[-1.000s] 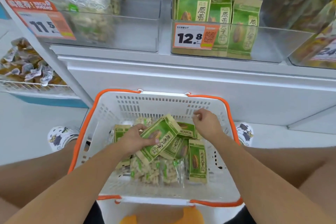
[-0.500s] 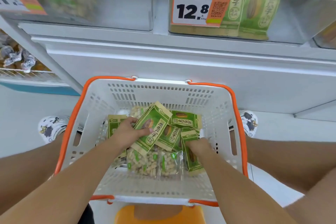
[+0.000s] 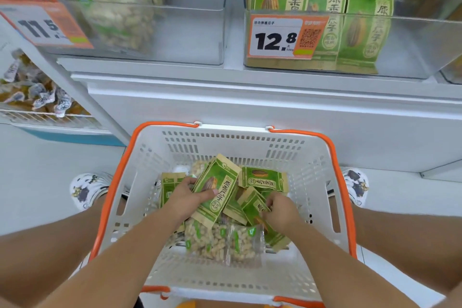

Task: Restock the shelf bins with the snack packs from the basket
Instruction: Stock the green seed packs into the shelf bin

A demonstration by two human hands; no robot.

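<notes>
Snack packs (image 3: 220, 210) lie in a loose heap on the bottom of the white basket (image 3: 312, 177), green seed packs on top and clear peanut packs (image 3: 225, 240) under them. The left hand (image 3: 185, 195) holds one green pack (image 3: 216, 189), thumb pressed on its front and the other fingers curled behind it. The right hand (image 3: 281, 210) pinches the edge of another green pack (image 3: 252, 205); its fingertips are partly hidden by the pack. On the shelf above, the right bin (image 3: 412, 40) already has a row of the same green packs with free room beside them, and the left bin (image 3: 195, 32) has clear bags on one side only. I judge the restocking is not far along, because many packs are left in the basket. Both bins are cut off at the top, so their filling is hard to know.
</notes>
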